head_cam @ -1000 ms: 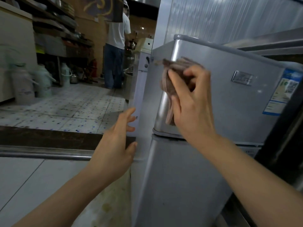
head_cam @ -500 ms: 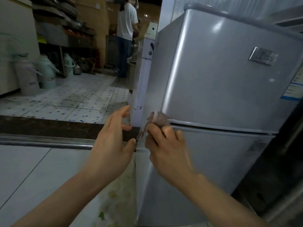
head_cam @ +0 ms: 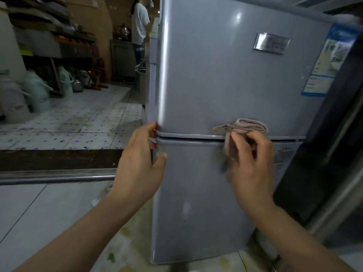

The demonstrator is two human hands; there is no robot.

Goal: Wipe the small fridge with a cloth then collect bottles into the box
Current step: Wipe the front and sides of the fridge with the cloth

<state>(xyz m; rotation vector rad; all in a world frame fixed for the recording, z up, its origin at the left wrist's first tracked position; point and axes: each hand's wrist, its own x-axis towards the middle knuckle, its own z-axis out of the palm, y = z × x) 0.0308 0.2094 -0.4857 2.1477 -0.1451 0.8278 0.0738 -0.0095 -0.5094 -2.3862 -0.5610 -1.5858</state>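
Change: the cloth [head_cam: 247,128] has travelled rightward along the seam between the two doors since half a second ago, when it sat at the fridge's left corner; the left hand has closed in on that corner.
Background, far left: pale jugs [head_cam: 34,91] stand on a speckled tile floor [head_cam: 78,122] below cluttered shelves; a person in a white top [head_cam: 139,26] stands at a counter beyond.
Left hand [head_cam: 137,163]: fingers hooked around the left edge of the fridge at the door seam, thumb resting on the lower door.
Small fridge [head_cam: 225,75]: grey, two-door, both doors shut, a metal badge [head_cam: 271,43] at upper right.
Right hand [head_cam: 249,163]: fingers clenched on the bunched pinkish cloth, pressing it against the seam right of centre.
Far right: a blue-edged label [head_cam: 328,61] on the upper door.
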